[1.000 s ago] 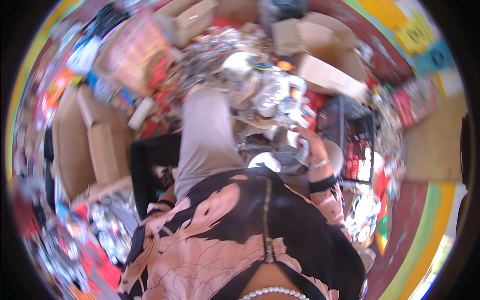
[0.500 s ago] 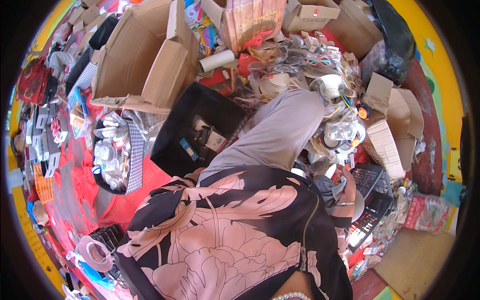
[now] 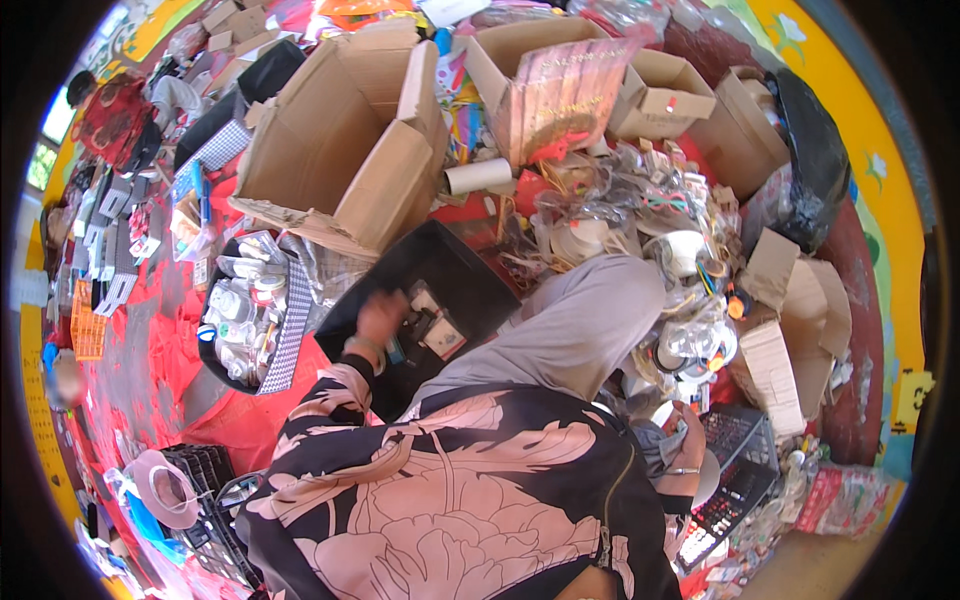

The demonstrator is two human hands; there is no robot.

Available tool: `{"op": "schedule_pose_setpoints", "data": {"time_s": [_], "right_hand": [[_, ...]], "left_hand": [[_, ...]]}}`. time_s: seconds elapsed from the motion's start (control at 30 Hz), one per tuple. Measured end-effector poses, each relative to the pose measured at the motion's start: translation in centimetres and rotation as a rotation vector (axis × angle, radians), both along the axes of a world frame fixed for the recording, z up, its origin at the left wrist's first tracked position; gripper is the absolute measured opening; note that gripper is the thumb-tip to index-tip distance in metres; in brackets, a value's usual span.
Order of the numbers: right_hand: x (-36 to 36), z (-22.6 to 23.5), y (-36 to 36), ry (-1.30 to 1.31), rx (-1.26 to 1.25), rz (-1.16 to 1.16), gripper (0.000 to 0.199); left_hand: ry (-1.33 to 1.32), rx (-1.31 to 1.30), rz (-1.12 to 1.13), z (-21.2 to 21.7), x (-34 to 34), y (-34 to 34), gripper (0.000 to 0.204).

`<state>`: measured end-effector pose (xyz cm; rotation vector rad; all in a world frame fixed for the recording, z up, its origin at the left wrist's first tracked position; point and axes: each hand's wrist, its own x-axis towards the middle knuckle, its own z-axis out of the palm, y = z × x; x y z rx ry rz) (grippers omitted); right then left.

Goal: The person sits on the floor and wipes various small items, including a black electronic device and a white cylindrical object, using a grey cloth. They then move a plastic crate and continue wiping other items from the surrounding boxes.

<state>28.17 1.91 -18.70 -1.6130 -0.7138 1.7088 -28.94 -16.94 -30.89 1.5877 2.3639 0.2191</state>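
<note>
Cluttered red floor; left hand inside black bin, grip unclear.

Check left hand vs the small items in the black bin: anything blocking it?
Nothing visible. The left hand is already inside the black bin, right beside the small items; whether it grips one is unclear.

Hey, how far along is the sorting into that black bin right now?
Partly done, it seems: the black bin already holds a few small items, and a checkered basket beside it is full of small containers. In hand: the left hand reaches into the bin; the right hand rests low by a black crate. Left: a large clutter pile remains unsorted.
</note>
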Motion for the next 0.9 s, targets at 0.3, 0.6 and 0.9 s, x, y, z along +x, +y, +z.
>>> {"op": "schedule_pose_setpoints", "data": {"time_s": [0.3, 0.6, 0.9], "right_hand": [[-1.8, 0.3, 1.0, -0.004, -0.027, -0.014, 0.027], [-2.0, 0.7, 0.5, -0.055, 0.027, -0.018, 0.026], [-1.0, 0.3, 1.2, 0.052, -0.014, 0.02, 0.024]], "left_hand": [[-1.635, 1.196, 1.142, 18.7, -20.0, 3.2, 0.081], [-1.728, 1.019, 0.993, 12.5, -22.3, 1.4, 0.036], [-1.5, 1.107, 0.859, 12.8, -15.9, 2.2, 0.027]]}}
